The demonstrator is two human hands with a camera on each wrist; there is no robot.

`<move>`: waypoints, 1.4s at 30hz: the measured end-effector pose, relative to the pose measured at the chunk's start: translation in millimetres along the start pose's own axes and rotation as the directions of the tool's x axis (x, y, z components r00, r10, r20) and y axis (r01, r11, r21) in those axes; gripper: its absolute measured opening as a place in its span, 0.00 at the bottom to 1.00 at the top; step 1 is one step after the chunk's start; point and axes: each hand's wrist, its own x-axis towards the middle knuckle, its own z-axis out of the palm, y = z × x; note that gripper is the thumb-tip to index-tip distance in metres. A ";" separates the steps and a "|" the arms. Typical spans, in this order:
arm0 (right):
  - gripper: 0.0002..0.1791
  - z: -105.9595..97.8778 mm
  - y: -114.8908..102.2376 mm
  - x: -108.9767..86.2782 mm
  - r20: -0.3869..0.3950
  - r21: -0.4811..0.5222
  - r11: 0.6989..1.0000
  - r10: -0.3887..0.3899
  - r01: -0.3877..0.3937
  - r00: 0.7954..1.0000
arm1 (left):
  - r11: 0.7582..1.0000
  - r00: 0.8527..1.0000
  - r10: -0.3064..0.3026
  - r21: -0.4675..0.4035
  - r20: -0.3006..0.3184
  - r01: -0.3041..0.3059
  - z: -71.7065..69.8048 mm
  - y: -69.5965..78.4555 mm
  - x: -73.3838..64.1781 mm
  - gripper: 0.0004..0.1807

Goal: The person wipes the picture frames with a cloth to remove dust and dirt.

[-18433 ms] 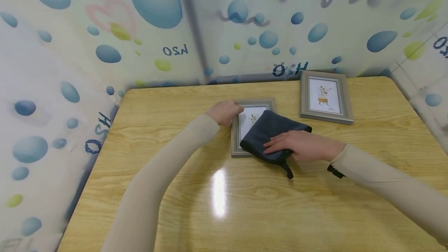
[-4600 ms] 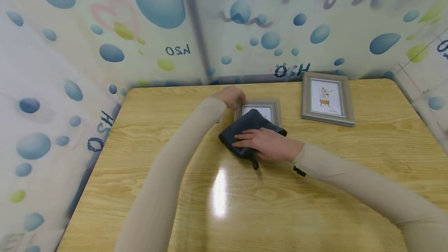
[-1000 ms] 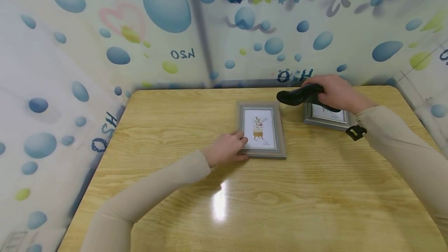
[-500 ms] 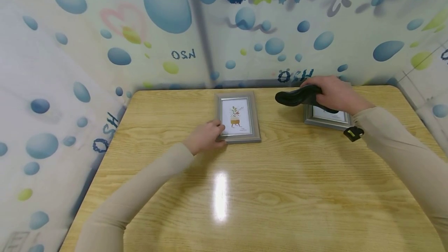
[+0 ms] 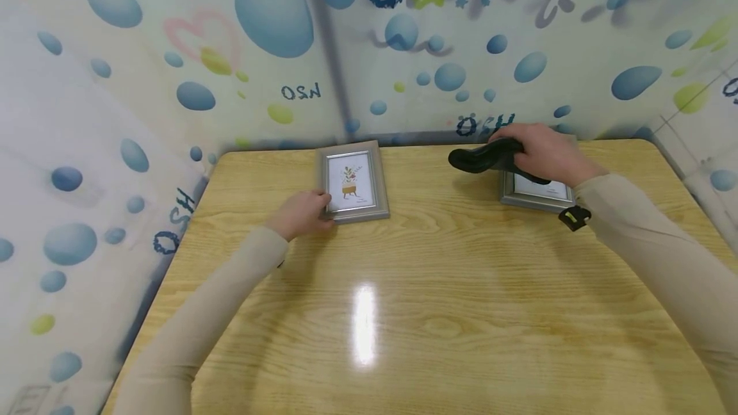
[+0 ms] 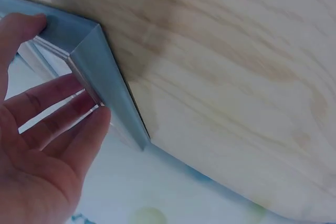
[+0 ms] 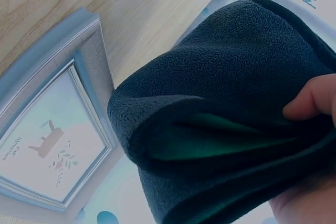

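Note:
At the table's back edge, a grey picture frame (image 5: 377, 181) with a potted-plant print lies face up. My left hand (image 5: 302, 213) grips its near left corner. In the left wrist view, the thumb presses the outer side of the picture frame (image 6: 107, 72) while the fingers (image 6: 86, 135) reach over its inner edge. My right hand (image 5: 544, 152) pinches a folded dark cloth (image 5: 484, 157), held above the table at the back right. Partly covered by that hand and the cloth in the head view is a second picture frame (image 5: 533, 200); the right wrist view shows this picture frame (image 7: 44, 145) beside the cloth (image 7: 226, 51).
The wooden table (image 5: 438, 312) meets a wall (image 5: 357, 50) printed with blue drops and letters along its back edge. A bright light reflection (image 5: 364, 325) lies on the tabletop. A dark band (image 5: 574, 217) sits at the right wrist.
Earlier the right hand pressed the cloth on the left picture frame; now the cloth is raised at the right. Over the last second the left hand has slid that frame left and backward.

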 end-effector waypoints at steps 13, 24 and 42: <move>0.25 -10.0 10.7 -3.3 -0.035 -0.009 1.000 0.026 -0.026 0.999 | 1.000 1.000 0.023 0.019 -0.005 -0.023 -6.8 -22.2 -2.8 0.19; 0.21 -28.8 17.8 2.9 -0.078 -0.057 0.998 -0.021 0.017 0.997 | 0.960 0.987 0.155 0.230 0.046 -0.161 -38.3 59.8 40.5 0.21; 0.20 -53.2 45.9 8.6 -0.038 -0.162 0.986 0.016 -0.022 0.999 | 0.872 0.908 0.397 0.252 0.132 -0.418 -1.6 223.3 166.9 0.31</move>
